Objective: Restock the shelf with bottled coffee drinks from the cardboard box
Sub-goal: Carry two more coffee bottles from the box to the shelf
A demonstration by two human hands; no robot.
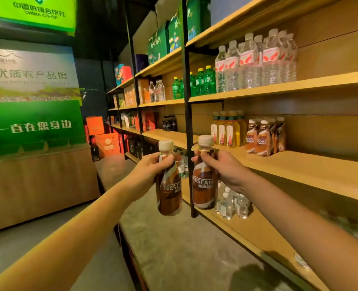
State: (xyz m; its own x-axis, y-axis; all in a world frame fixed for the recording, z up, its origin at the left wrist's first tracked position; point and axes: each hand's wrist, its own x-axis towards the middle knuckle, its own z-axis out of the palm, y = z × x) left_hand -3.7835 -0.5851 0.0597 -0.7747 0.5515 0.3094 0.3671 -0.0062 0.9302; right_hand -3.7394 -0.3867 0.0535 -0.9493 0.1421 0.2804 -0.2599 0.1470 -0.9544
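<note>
Left hand [150,169] clenched around the neck and shoulder of a coffee bottle [169,185], thumb across the front just under the beige cap; bottle hangs upright below the grip, Nescafe label facing the camera. Right hand [224,169] grips a second coffee bottle [203,181] the same way, fingers behind, thumb at the neck, bottle upright. The two bottles sit side by side, close but apart, both raised in front of a black upright post [187,101] of the shelving.

Two coffee bottles in hand. More of the same already stand on the shelf [310,171]: a shelved coffee group [264,136] near the back wall, two clear in the front row, more behind, exact count not readable. Just left of them, yellow drink bottles [226,129], three in front and at least one behind. That board lies to the right of and beyond the right hand and is mostly bare wood to the right of the group.

Board above carries clear water bottles [257,61] with red-white labels, then green soda bottles [199,82] to their left. Small water bottles [232,200] sit on the lower board below the right hand. Top boards hold green gift boxes [163,40].

Floor is grey concrete. At left, a wood-fronted counter [37,185] under green-and-white printed banners [31,80]. Orange boxes [102,135] are stacked at the far end of the aisle. Dim warm lighting.
</note>
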